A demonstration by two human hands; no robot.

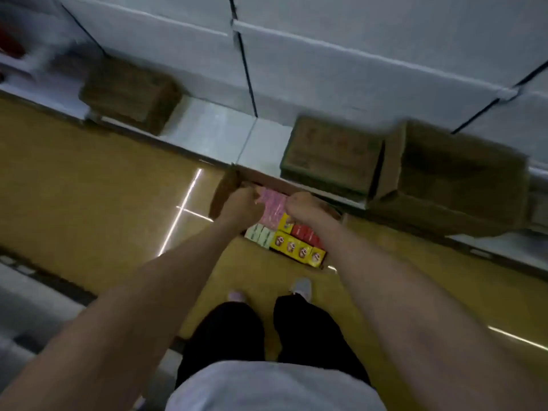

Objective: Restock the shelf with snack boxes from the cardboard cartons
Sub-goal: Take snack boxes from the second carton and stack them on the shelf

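A person bends over an open cardboard carton on the yellow floor, both bare arms stretched down into it. The left hand and the right hand have fingers curled on either side of a row of pink snack boxes, grasping the stack between them; motion blur hides the exact finger placement.

Just nearer the person than the hands, still inside the carton, lie more packs: pale green boxes below the left hand, yellow boxes with round pictures on them below the right hand, and red boxes tucked against the right wrist.

Beyond the hands runs the lowest white shelf, its boards bare between cartons. A closed printed carton sits on it just past the right hand, an open brown carton stands further out to that hand's right, and another brown carton rests well off to the left hand's far side.

Dark trousers, a white shirt and pale shoes show at the lower edge.
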